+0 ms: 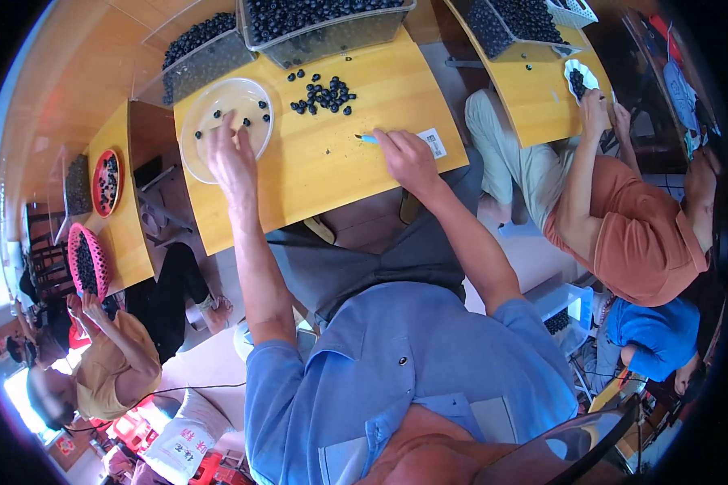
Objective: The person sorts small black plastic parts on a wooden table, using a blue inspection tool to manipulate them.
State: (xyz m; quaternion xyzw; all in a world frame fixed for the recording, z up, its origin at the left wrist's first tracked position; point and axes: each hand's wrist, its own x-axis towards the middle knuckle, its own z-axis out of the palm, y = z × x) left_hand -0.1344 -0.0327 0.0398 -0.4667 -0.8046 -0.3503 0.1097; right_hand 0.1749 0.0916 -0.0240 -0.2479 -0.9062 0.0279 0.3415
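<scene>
My left hand [232, 166] hovers over a round, clear, shallow bowl [192, 153] on the yellow wooden table, its fingers apart and nothing visible between them. Several small, dark, berry-like balls lie scattered in that bowl. To the right, my right hand [411, 162] is closed around a small tool with a light blue handle [369, 139] and a dark tip pointing left. Beyond the tool sits a loose cluster of dark balls [328, 97] on the tabletop. Small dark crumbs dot the wood near the tip. Whether the balls are fruit or nuts is unclear.
Clear plastic tubs [340, 44] full of dark balls stand along the table's far edge. A white printed card [431, 143] lies right of my right hand. Co-workers sit at tables on both sides, one holding a white dish [590, 74], another beside a pink basket [99, 259].
</scene>
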